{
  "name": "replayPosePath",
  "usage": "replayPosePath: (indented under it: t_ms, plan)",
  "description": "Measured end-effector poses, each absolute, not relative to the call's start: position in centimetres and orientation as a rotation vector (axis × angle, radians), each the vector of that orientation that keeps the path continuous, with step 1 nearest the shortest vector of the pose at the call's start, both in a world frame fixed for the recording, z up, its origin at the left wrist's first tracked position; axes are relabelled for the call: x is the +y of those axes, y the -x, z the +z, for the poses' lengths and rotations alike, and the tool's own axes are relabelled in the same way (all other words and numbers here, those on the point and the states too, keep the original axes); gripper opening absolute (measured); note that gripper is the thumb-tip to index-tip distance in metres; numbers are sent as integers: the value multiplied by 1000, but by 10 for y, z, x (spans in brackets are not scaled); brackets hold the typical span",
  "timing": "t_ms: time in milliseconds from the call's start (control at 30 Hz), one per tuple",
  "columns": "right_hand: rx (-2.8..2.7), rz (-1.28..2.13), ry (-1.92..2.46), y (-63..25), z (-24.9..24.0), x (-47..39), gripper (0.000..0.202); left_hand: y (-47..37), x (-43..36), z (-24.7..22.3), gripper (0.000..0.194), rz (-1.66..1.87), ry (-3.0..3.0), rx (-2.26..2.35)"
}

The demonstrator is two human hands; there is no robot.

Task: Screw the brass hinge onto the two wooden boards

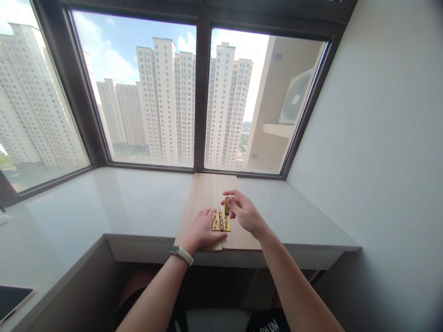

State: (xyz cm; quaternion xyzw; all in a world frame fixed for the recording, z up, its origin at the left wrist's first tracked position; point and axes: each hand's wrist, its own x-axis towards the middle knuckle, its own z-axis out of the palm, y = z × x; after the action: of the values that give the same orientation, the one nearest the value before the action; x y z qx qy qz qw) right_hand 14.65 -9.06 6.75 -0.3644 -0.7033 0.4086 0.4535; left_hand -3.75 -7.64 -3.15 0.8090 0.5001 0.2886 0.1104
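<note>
A brass-coloured hinge (225,225) lies across the seam between two light wooden boards (242,240). Flat on the left-hand board rests my left hand (202,230), its fingers stretched out at the hinge's left side and its thumb below the lower edge. Several small screws (216,222) appear to lie on the hinge's left leaf. My right hand (244,210) pinches the yellow-and-black handle of a small screwdriver (226,206). The screwdriver stands nearly upright with its shaft pointing down at the right leaf. Whether its tip sits in a screw is too small to tell.
The boards lie on a white windowsill counter (138,207), reaching from its front edge to the dark window frame (199,115). A white wall (363,138) rises on the right. A dark flat device (14,302) lies at the lower left.
</note>
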Motion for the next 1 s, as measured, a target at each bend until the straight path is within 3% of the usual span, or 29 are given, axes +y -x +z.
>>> replayPosePath:
  t_ms: [600,833,1000]
  plan:
    - [-1599,818,964,-143,61,-88,36,36,-76,-31,94,833,-2368,1482]
    - [-1551,822,957,-141,59,-87,46,35,-76,-31,94,842,-2363,1486]
    - [-1644,902,922,-146,64,-91,40,36,-78,-29,92,828,-2351,1477]
